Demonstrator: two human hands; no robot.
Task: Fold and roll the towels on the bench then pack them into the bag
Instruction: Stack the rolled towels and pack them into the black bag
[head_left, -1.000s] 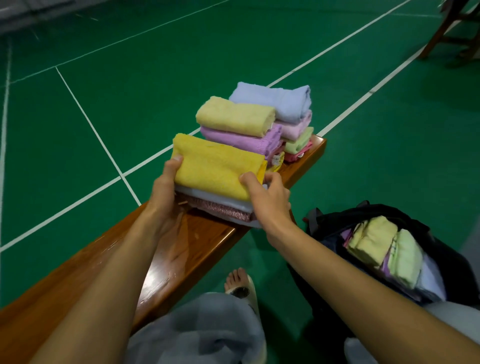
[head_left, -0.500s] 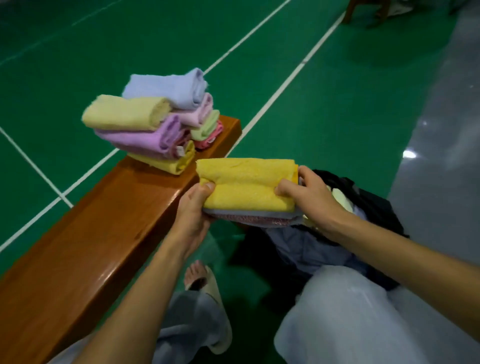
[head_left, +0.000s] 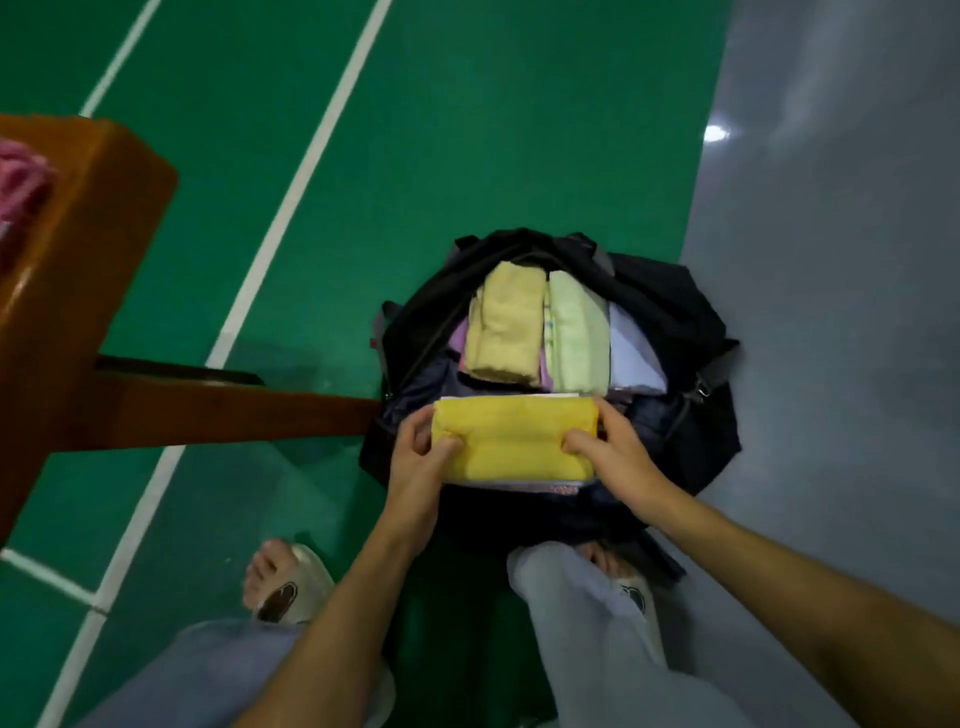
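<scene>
Head view. Item: stack of folded towels, yellow towel (head_left: 511, 441) on top, paler layers beneath, held over the near side of the open black bag (head_left: 670, 306) at frame centre. Left hand (head_left: 418, 462) and right hand (head_left: 615, 449) each pinch one end, thumbs on top. Already packed, at the bag's far side: pale yellow towel (head_left: 506, 327), green towel (head_left: 579, 338), lilac towel (head_left: 634, 356). Bench (head_left: 72, 270), upper left. Risk: lower layers may slip out or unfold if either pinch loosens; the stack may snag the bag's rim.
</scene>
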